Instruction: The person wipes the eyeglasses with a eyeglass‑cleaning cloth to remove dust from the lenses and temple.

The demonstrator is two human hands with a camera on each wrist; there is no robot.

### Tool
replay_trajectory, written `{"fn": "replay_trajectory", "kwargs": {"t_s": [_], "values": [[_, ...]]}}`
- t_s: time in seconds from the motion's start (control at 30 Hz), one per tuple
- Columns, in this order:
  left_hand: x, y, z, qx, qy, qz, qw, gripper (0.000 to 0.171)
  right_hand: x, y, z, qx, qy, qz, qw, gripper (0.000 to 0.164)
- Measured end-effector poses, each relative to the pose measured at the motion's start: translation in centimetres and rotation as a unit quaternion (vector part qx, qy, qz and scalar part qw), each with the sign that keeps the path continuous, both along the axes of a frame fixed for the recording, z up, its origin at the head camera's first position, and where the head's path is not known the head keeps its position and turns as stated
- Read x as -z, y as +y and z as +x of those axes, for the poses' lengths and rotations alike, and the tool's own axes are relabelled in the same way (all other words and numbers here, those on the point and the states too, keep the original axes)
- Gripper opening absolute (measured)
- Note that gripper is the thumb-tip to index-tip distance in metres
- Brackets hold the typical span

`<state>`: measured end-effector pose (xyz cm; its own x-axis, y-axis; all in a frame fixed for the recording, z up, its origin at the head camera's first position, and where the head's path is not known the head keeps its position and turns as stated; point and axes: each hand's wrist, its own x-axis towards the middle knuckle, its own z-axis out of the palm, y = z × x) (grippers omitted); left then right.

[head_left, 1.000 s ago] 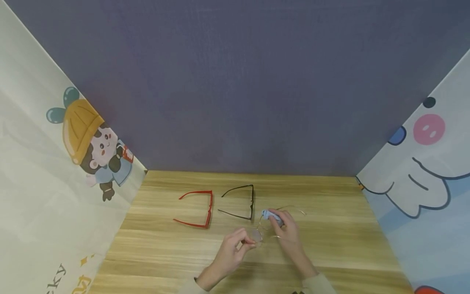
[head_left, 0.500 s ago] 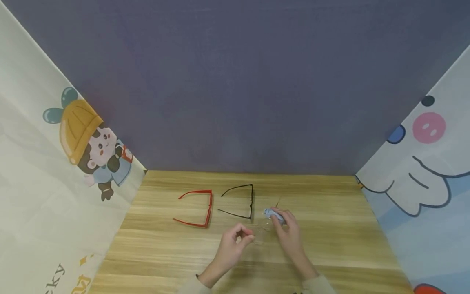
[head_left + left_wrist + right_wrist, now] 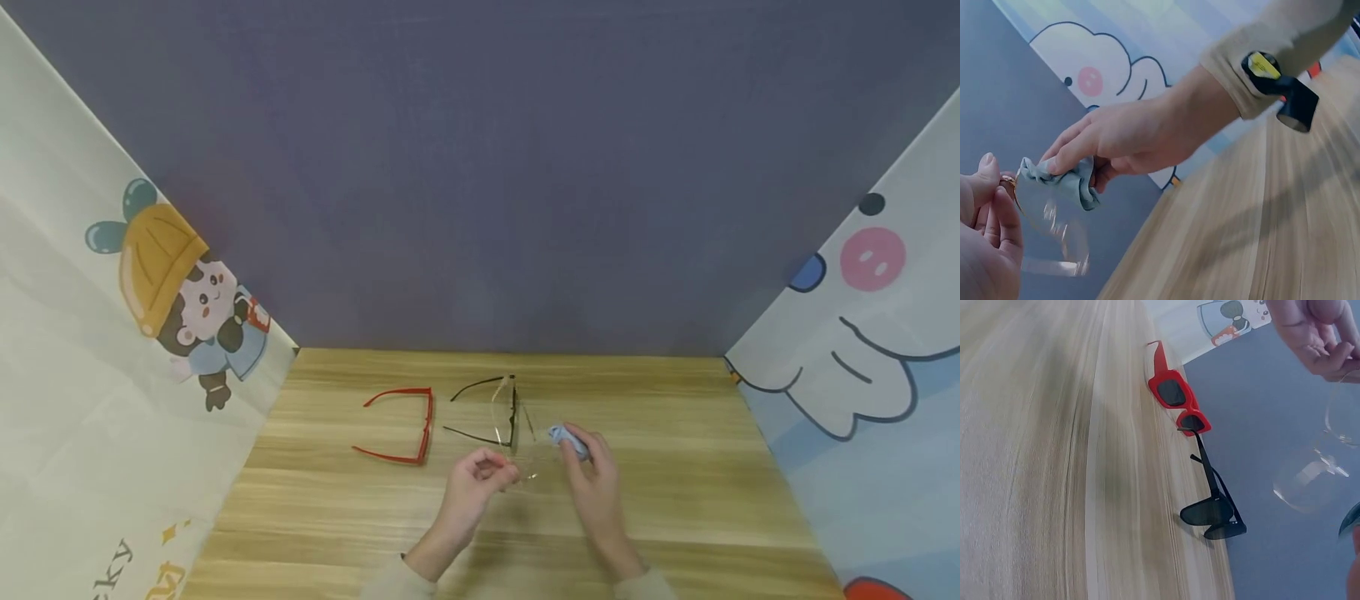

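My left hand (image 3: 472, 492) pinches a pair of thin-rimmed clear eyeglasses (image 3: 1054, 212) by the rim between thumb and fingers. The glasses hang above the table, their fine frame hard to make out in the head view. My right hand (image 3: 597, 483) grips a crumpled light blue cloth (image 3: 570, 442), just right of the glasses. In the left wrist view the cloth (image 3: 1066, 178) overlaps the rim's upper edge; whether it touches the lens I cannot tell. Only a sliver of cloth shows at the right wrist view's lower right edge.
Red sunglasses (image 3: 427, 427) and black sunglasses (image 3: 514, 412) lie on the wooden table (image 3: 337, 517) left of and beyond the hands, temples unfolded to the left. A dark grey panel (image 3: 480, 183) stands behind, with cartoon-printed curtains (image 3: 60, 350) at both sides.
The left hand has turned the glasses over, so the temples that pointed right now stretch away over the black sunglasses. The right hand has shifted the cloth slightly right, away from the left fingers.
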<state>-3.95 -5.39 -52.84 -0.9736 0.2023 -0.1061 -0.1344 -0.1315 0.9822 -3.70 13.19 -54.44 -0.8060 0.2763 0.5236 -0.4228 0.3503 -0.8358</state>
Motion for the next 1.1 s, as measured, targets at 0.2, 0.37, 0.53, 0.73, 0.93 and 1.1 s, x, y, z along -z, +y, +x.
{"fn": "replay_trajectory", "kwargs": {"t_s": [0.2,0.37,0.53,0.73,0.93,1.1], "values": [[-0.2,0.0,-0.2,-0.025,-0.027,0.043,0.9984,0.013,-1.1,-0.7,0.7,-0.006,0.03,0.011,0.999,0.029],[-0.3,0.0,-0.1,-0.047,-0.039,0.07,0.9956,0.013,-1.4,-1.9,1.0,-0.024,0.055,0.005,0.998,0.03],[-0.6,0.4,-0.1,-0.077,-0.046,0.128,0.9877,0.013,0.1,-2.7,0.8,-0.041,0.032,-0.024,0.998,0.031],[-1.1,0.7,-0.2,-0.108,-0.063,0.176,0.9763,0.008,1.4,-3.2,0.6,-0.068,-0.034,-0.077,0.994,0.033],[-1.6,1.2,-0.1,-0.111,-0.092,0.194,0.9705,0.008,0.9,-4.2,0.7,-0.102,-0.067,-0.135,0.983,0.028],[-2.0,1.5,0.1,-0.105,-0.105,0.202,0.968,0.008,0.5,-4.8,0.9,-0.097,-0.086,-0.153,0.98,0.025]]}}
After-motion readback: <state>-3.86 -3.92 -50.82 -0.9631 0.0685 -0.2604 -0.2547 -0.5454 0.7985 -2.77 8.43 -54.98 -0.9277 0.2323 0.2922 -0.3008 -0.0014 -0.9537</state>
